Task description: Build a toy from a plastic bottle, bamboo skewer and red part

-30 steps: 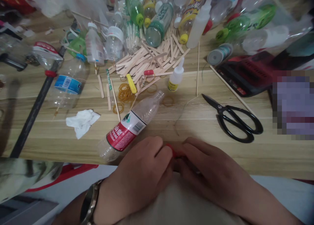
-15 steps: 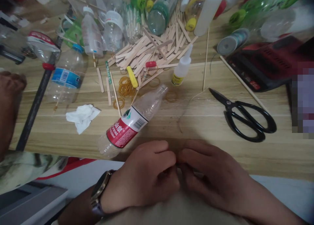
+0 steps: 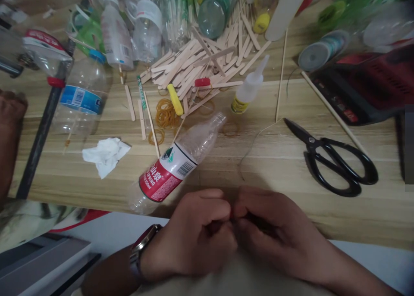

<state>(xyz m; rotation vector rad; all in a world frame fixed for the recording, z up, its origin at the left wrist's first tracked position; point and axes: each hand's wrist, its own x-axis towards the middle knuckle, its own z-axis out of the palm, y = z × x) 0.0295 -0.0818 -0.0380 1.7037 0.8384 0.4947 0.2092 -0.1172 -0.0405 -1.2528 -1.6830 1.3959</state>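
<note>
My left hand (image 3: 203, 231), with a watch (image 3: 144, 248) on the wrist, is closed at the table's front edge. Opposite it, nearly touching, my right hand (image 3: 274, 227) is closed too, thumb and fingers pinched. A small bit of red shows between the fingertips; what they grip is too hidden to name. An empty plastic bottle (image 3: 164, 171) with a red and white label lies on its side just beyond my left hand. Black-handled scissors (image 3: 333, 158) lie to the right of my right hand. A thin thread (image 3: 250, 147) runs on the table beyond the hands.
Wooden sticks (image 3: 200, 59) are heaped at the back, with rubber bands (image 3: 166, 115) in front. A glue bottle (image 3: 247, 91) stands right of them. Crumpled tissue (image 3: 106, 154) and a blue-labelled bottle (image 3: 80, 100) are left. Another person's hand (image 3: 13, 110) is at the far left.
The view has shifted slightly, so the scissors and glue bottle appear farther right. Both hands remain close together, with a bit of red now showing between them.
</note>
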